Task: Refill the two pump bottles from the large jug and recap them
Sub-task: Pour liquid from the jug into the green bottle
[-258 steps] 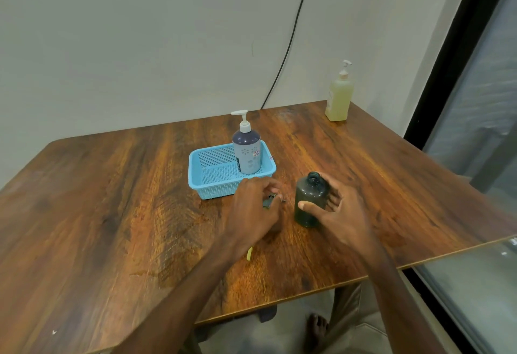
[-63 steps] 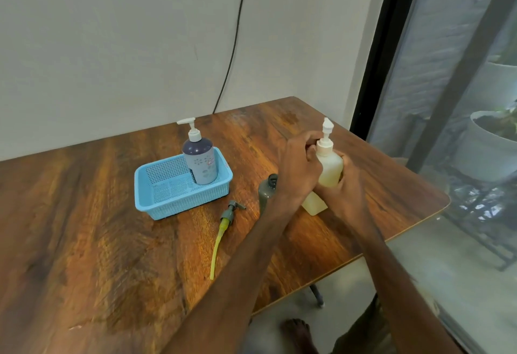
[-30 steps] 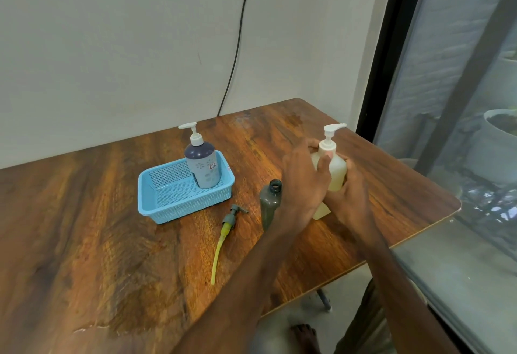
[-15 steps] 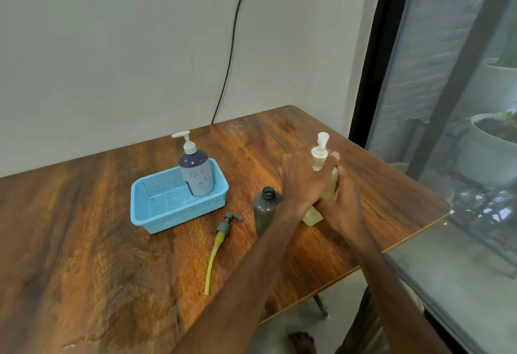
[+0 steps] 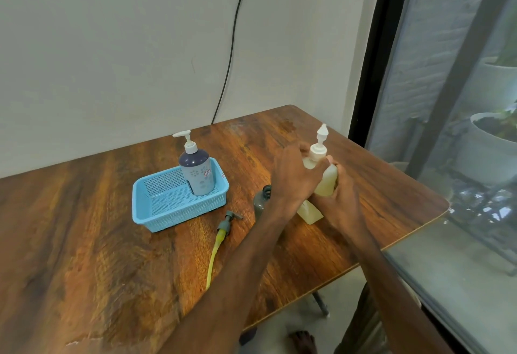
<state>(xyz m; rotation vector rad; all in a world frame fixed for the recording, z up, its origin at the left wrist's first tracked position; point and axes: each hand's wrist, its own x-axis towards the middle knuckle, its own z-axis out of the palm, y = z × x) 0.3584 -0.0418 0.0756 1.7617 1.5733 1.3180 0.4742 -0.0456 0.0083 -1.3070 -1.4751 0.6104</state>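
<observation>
Near the right edge of the table (image 5: 84,227), my right hand (image 5: 340,202) wraps the body of the tilted pale yellow pump bottle (image 5: 326,183) to brace it. My left hand (image 5: 292,178) curls round its white pump collar (image 5: 317,152), placed, I judge, to twist it off. Just left stands the grey bottle (image 5: 261,202), uncapped for filling; its grey pump (image 5: 223,227) lies nearer me on the wood. A purple pump bottle (image 5: 197,170) stands capped in the blue basket (image 5: 156,219), farther left.

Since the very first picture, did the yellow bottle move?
Yes. The yellow bottle came forward from the table's far corner; it is now level with the blue basket, beside the grey bottle.
</observation>
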